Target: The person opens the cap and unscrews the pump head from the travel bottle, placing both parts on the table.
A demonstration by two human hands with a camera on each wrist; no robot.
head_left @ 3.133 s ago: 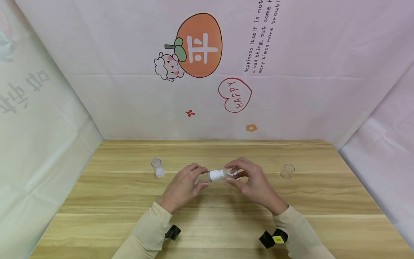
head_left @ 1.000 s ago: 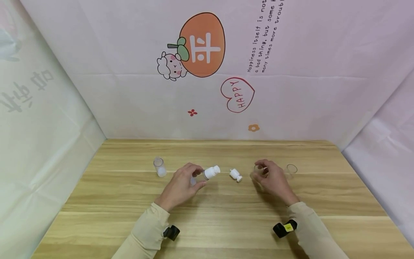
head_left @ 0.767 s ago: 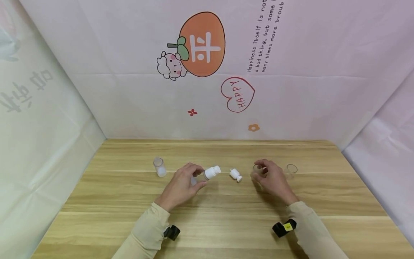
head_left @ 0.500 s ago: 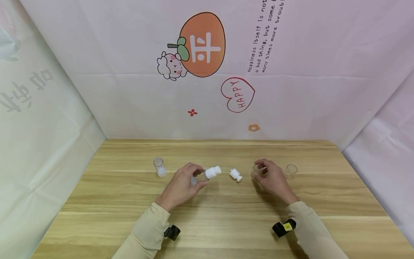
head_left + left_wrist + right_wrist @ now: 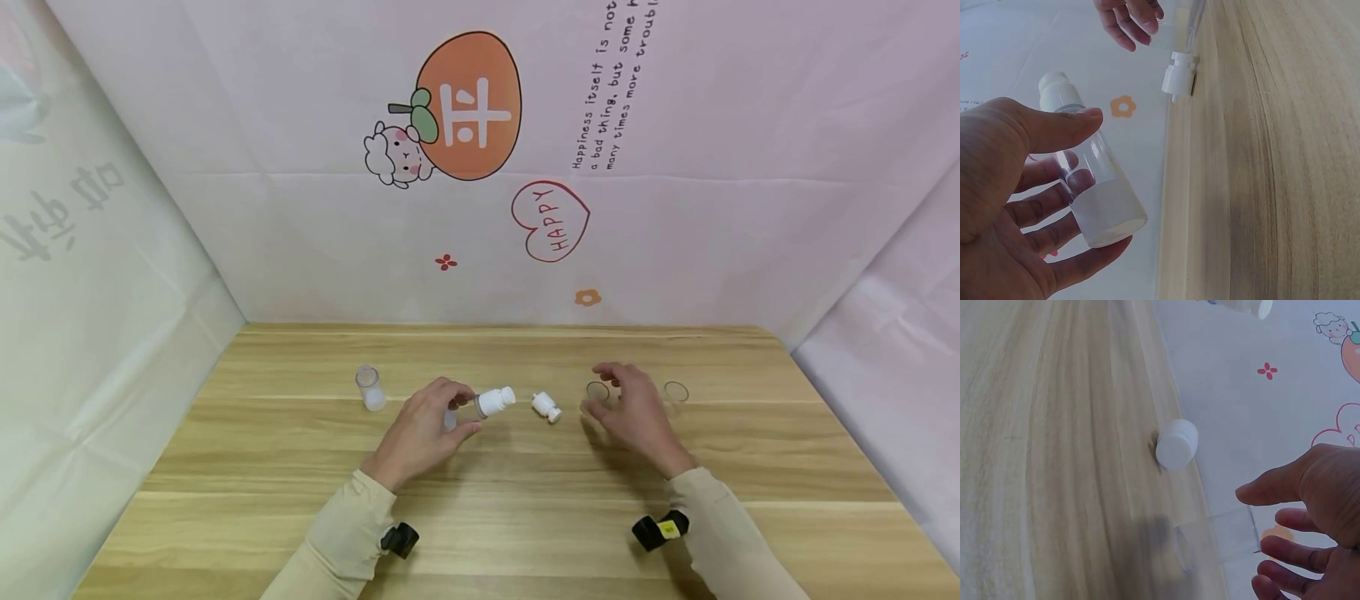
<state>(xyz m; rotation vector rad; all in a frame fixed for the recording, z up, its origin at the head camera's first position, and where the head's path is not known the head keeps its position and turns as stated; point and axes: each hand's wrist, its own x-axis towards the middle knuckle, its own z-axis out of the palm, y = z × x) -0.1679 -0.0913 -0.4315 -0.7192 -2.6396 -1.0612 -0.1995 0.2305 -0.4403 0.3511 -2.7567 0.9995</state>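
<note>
My left hand (image 5: pixel 420 429) grips a clear pump bottle (image 5: pixel 1107 206) with a white base and a white pump top, tilted to the right above the table. In the left wrist view the thumb lies across its neck and the fingers curl behind its body. My right hand (image 5: pixel 637 417) stands with thumb and fingers apart beside a clear cylindrical cap (image 5: pixel 1219 540), which is upright on the table. Between the hands a loose white pump head (image 5: pixel 546 407) lies on its side.
A second clear bottle (image 5: pixel 370 390), white at its base and lacking a pump, stands to the left on the wooden table (image 5: pixel 480 517). Another clear cap (image 5: pixel 676 392) stands right of my right hand. A printed white cloth (image 5: pixel 300 242) hangs behind the table.
The right hand has moved right, away from the bottle's top, and set the clear cap down. Its fingers have just spread off the cap. The bottle's white pump is now uncovered.
</note>
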